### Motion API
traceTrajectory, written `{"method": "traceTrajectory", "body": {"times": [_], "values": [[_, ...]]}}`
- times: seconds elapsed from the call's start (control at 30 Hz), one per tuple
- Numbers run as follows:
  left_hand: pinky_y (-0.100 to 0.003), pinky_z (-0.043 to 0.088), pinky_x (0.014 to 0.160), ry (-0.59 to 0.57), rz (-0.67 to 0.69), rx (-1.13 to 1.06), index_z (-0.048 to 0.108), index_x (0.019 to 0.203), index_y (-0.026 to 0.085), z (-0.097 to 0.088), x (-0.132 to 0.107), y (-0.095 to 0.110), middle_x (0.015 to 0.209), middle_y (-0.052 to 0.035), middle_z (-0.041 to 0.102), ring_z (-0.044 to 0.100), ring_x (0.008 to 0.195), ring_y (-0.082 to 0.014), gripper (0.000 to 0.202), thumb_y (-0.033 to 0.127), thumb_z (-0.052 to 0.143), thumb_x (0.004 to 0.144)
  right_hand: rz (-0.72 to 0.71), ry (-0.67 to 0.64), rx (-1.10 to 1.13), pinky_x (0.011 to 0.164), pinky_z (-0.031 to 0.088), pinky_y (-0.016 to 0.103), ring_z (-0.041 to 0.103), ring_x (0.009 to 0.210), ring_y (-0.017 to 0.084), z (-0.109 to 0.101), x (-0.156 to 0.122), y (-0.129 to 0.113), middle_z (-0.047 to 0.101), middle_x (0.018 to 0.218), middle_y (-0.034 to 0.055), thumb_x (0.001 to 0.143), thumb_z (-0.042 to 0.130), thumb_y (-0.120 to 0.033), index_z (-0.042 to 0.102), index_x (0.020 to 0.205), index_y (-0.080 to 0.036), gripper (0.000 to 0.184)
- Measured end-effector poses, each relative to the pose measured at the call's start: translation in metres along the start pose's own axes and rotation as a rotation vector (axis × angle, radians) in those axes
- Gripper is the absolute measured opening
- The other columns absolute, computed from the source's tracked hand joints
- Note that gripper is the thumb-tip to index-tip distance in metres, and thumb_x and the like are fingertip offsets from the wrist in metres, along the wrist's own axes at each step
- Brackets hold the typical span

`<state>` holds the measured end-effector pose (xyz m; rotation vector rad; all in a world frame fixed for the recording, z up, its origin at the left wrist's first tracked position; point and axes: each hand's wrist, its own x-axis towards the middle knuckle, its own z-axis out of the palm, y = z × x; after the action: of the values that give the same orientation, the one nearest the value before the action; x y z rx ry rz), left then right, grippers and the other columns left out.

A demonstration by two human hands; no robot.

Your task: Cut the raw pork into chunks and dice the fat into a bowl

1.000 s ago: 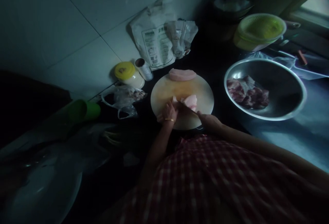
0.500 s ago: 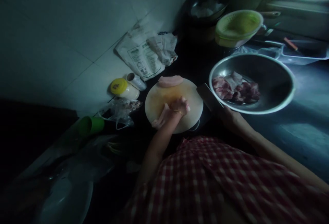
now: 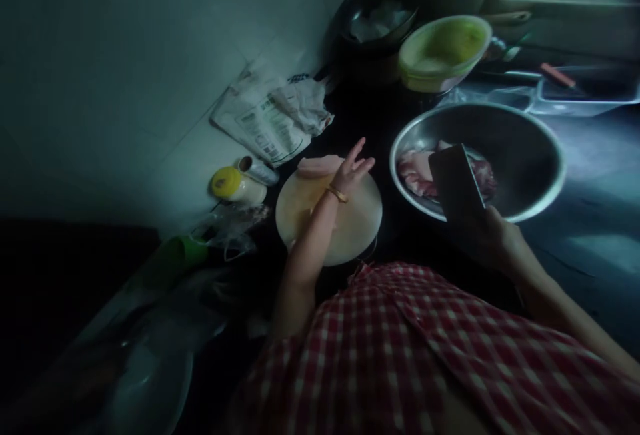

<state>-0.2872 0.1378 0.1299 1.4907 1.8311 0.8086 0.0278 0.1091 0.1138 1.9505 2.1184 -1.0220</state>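
Observation:
My left hand [image 3: 353,172] is over the far right part of the round cutting board [image 3: 361,222], its fingers spread and nothing in them. A pale slab of meat [image 3: 320,166] lies at the board's far edge, just left of that hand. My forearm hides most of another pale piece on the board. My right hand [image 3: 500,235] grips a cleaver [image 3: 456,182], its broad dark blade raised across the near left rim of a steel bowl [image 3: 533,175]. Pieces of raw meat [image 3: 417,172] sit in this bowl, partly hidden behind the blade.
A yellow-lidded jar [image 3: 237,185] and a small roll [image 3: 257,170] stand left of the board. Behind are a crumpled printed bag [image 3: 270,118], a yellow-green basket [image 3: 445,55] and a dark pan [image 3: 377,18]. A clear tray [image 3: 590,92] is at the back right, a green cup [image 3: 185,252] at left.
My left hand has moved away from me over the board and its fingers have spread. The cleaver in my right hand has shifted right, from beside the bowl to over its rim.

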Motion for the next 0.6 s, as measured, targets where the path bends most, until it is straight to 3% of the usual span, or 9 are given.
{"method": "traceTrajectory", "body": {"times": [0.07,0.13,0.2,0.27,0.33,0.43,0.5,0.6], "values": [[-0.031,0.038,0.098,0.146,-0.047,-0.017,0.036,0.133,0.018,-0.028,-0.023,-0.034,0.133,-0.0089,0.043,0.044,0.121,-0.0166,0.045,0.036,0.040,0.092,-0.066,-0.049,-0.025,0.059,0.015,0.008,0.021,0.055,-0.007,0.007,0.005,-0.010,0.053,0.090,0.0076,0.081,0.030,-0.043,0.039,0.100,-0.014,0.036],[-0.023,0.039,0.096,0.269,-0.246,0.076,0.048,0.118,0.011,-0.053,-0.064,-0.071,0.122,-0.0109,0.052,0.050,0.112,-0.0139,0.034,0.030,0.043,0.090,-0.174,-0.107,-0.048,0.059,0.015,0.007,0.022,0.055,-0.008,0.019,0.009,-0.022,0.053,0.089,0.0064,0.082,0.028,-0.041,0.039,0.102,-0.014,0.035],[-0.023,0.044,0.088,0.183,-0.487,0.210,0.054,0.105,0.010,-0.064,-0.109,-0.100,0.107,-0.0108,0.059,0.057,0.099,-0.0146,0.031,0.033,0.043,0.089,-0.302,-0.162,-0.103,0.060,0.014,0.007,0.021,0.055,-0.008,0.034,0.014,-0.038,0.052,0.085,0.0050,0.083,0.026,-0.039,0.039,0.103,-0.013,0.035],[-0.027,0.045,0.084,0.021,-0.638,0.341,0.055,0.104,0.011,-0.058,-0.144,-0.119,0.104,-0.0104,0.060,0.058,0.095,-0.0181,0.039,0.044,0.049,0.084,-0.418,-0.218,-0.171,0.059,0.011,0.007,0.017,0.053,-0.008,0.049,0.018,-0.056,0.051,0.080,0.0038,0.084,0.024,-0.038,0.040,0.103,-0.011,0.037],[-0.032,0.044,0.087,-0.059,-0.675,0.529,0.052,0.110,0.011,-0.041,-0.165,-0.128,0.112,-0.0128,0.057,0.054,0.104,-0.0246,0.057,0.053,0.060,0.072,-0.504,-0.274,-0.224,0.057,0.008,0.009,0.012,0.051,-0.008,0.062,0.020,-0.074,0.050,0.077,0.0030,0.084,0.021,-0.038,0.042,0.104,-0.010,0.040],[-0.036,0.041,0.090,-0.031,-0.656,0.714,0.045,0.118,0.012,-0.013,-0.172,-0.129,0.117,-0.0145,0.053,0.051,0.109,-0.0286,0.066,0.048,0.065,0.067,-0.590,-0.334,-0.281,0.056,0.006,0.011,0.006,0.049,-0.009,0.075,0.019,-0.097,0.050,0.079,0.0022,0.084,0.022,-0.035,0.042,0.107,-0.010,0.039],[-0.035,0.043,0.084,0.000,-0.647,0.672,0.043,0.120,0.014,-0.003,-0.170,-0.124,0.112,-0.0128,0.056,0.055,0.102,-0.0271,0.060,0.041,0.063,0.069,-0.618,-0.354,-0.316,0.056,0.006,0.011,0.005,0.049,-0.009,0.080,0.018,-0.105,0.050,0.080,0.0018,0.083,0.023,-0.033,0.042,0.108,-0.010,0.038],[-0.033,0.045,0.073,0.046,-0.605,0.535,0.041,0.123,0.018,-0.001,-0.161,-0.112,0.105,-0.0102,0.060,0.058,0.092,-0.0257,0.065,0.048,0.062,0.070,-0.567,-0.309,-0.318,0.057,0.005,0.010,0.004,0.050,-0.009,0.082,0.020,-0.105,0.051,0.081,0.0020,0.084,0.021,-0.039,0.042,0.110,-0.012,0.042]]}}
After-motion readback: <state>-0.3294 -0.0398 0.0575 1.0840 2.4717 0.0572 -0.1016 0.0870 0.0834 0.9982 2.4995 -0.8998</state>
